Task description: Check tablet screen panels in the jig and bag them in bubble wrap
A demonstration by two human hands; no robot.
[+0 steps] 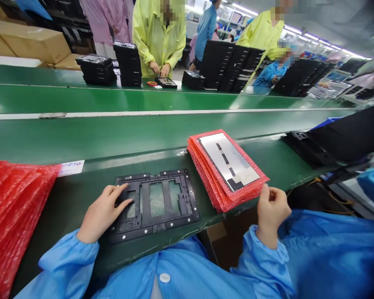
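Observation:
A black rectangular frame fixture [157, 203] with several openings and small silver dots along its border lies on the green bench. My left hand [102, 211] is at its left side, thumb and forefinger apart over the border. On the right, a flat display panel [226, 160] with a silvery back and a dark strip rests on a stack of red bubble-wrap sheets [212, 193]. By the near right corner of that stack, my right hand [272, 211] is closed, thumb and forefinger together. Whatever is between those fingertips cannot be made out.
More red bubble wrap [15, 211] lies at the left, beside a white paper label [71, 167]. A green conveyor [112, 133] runs across behind the bench. Beyond it, a person in yellow [158, 37] works between black stacks [127, 64]. Black trays [345, 137] stand at right.

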